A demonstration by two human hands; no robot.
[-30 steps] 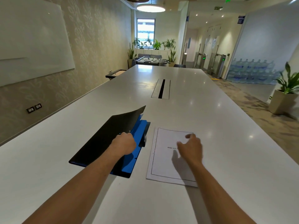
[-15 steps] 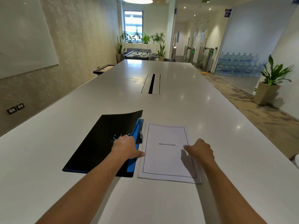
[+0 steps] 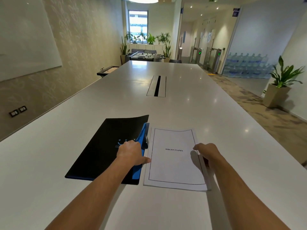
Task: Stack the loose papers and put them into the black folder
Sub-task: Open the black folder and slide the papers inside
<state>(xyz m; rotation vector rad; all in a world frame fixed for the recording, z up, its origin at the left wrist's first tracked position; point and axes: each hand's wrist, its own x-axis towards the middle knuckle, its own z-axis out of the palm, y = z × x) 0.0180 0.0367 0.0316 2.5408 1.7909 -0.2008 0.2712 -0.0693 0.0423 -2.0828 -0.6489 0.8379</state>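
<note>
Since the earlier frame the black folder point(image 3: 106, 146) cover has dropped nearly flat and the paper stack point(image 3: 174, 160) now sits just right of it. Left hand point(image 3: 131, 152) lies curled on the cover, thumb touching the stack's left edge, likely pinning it. Right hand point(image 3: 207, 152) cups the stack's right edge; whether it's pinching, can't tell. Probably squaring sheets on the white table point(image 3: 216, 113) before loading.

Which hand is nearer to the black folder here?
Left. The left hand rests on the black folder near its right edge, thumb reaching toward the paper stack. The right hand is at the stack's far right edge, away from the folder.
</note>
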